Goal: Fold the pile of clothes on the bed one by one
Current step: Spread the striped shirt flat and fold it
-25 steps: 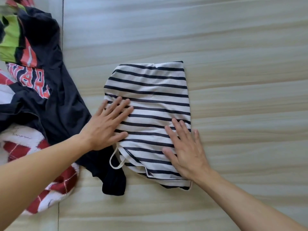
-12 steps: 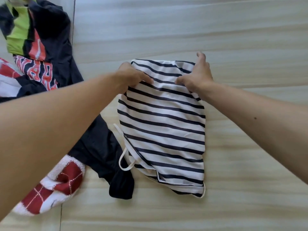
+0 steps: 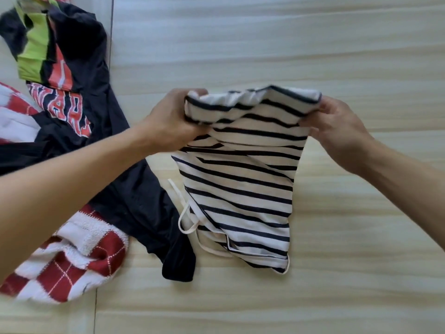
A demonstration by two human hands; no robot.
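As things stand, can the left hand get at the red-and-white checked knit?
Probably not right away: the left hand is shut on a far corner of the striped top. The checked knit lies uncovered beside that forearm, so once it lets go, nothing blocks it.

pile (image 3: 72,141) left | top (image 3: 240,189) right (both on bed (image 3: 361,237))

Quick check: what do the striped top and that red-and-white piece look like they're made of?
Striped top: thin, soft jersey knit, likely cotton; it drapes and bunches where both hands grip its far edge. Red-and-white piece: thicker, looped or terry-like knit, judging by its fuzzy, nubbly surface; the fibre itself cannot be told.
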